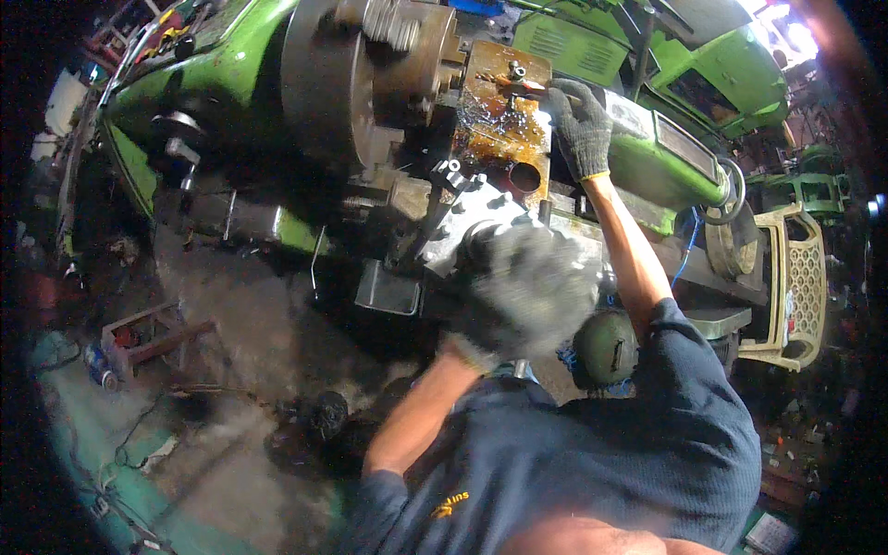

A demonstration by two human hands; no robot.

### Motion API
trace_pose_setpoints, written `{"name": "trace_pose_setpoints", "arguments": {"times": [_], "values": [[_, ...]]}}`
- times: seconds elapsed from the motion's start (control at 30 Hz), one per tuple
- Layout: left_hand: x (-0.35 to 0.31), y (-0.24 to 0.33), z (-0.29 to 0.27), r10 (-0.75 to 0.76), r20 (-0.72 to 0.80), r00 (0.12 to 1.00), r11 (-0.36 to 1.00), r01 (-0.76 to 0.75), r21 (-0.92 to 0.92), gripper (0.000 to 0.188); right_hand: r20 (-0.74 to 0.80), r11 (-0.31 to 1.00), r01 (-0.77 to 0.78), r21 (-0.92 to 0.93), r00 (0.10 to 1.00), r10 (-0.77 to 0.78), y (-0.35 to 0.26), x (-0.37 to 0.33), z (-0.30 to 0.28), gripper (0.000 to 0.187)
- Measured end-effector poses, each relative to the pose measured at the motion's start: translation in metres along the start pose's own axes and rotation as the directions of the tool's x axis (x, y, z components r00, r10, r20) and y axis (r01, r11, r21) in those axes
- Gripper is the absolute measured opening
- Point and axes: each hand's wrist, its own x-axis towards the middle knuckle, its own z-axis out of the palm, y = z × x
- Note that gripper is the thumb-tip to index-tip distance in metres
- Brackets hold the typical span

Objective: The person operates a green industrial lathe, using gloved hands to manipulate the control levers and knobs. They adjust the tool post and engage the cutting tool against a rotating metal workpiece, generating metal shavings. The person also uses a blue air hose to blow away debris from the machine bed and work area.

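My left hand [532,287], in a dark grey knitted glove, is smeared by motion over the silver tool slide [462,222] of a lathe. Its fingers cannot be made out, and it hides the part beneath it. My right hand [583,134], gloved in grey with a yellow cuff, is at the right edge of a brown, oily metal block [499,134]. The fingers are bent round a small thing with a reddish end, its kind unclear. Shiny metal chips lie on the block, which has a bolt [516,70] near its far end and a round hole near its close end.
The lathe's big round chuck [324,83] stands left of the block, against the green headstock [217,74]. At the right are a green tailstock [657,157] with a handwheel [735,190], and a cream plastic chair [800,287]. A metal frame [153,338] stands on the floor at left.
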Motion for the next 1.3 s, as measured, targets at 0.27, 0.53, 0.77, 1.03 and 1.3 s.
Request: {"name": "trace_pose_setpoints", "arguments": {"times": [0.27, 0.53, 0.77, 1.03, 1.3], "values": [[-0.255, -0.193, -0.027, -0.880, -0.282, 0.383, 0.325, 0.917, 0.232, 0.034, 0.022, 0.989, -0.120, -0.084, 0.992, 0.122, -0.057, -0.056, -0.064, 0.021], [-0.543, -0.314, 0.064, -0.991, -0.096, -0.095, -0.134, 0.769, 0.625, 0.075, 0.249, 0.768, -0.634, 0.091, 0.761, 0.599, -0.009, -0.088, -0.072, 0.023], [-0.622, -0.383, 0.031, -0.911, 0.039, 0.411, 0.377, 0.789, 0.486, 0.067, 0.419, 0.762, -0.648, -0.008, 0.689, 0.591, 0.001, -0.094, -0.064, 0.040], [-0.399, -0.354, -0.034, -0.765, 0.323, 0.558, 0.604, 0.443, 0.663, 0.027, 0.097, 0.748, -0.625, -0.223, 0.749, 0.655, 0.086, -0.171, -0.185, 0.034], [-0.376, -0.266, -0.040, -0.934, -0.191, 0.302, 0.204, 0.890, 0.408, 0.049, -0.007, 0.625, -0.192, -0.757, 0.958, 0.285, 0.300, -0.217, -0.337, 0.029]]}}
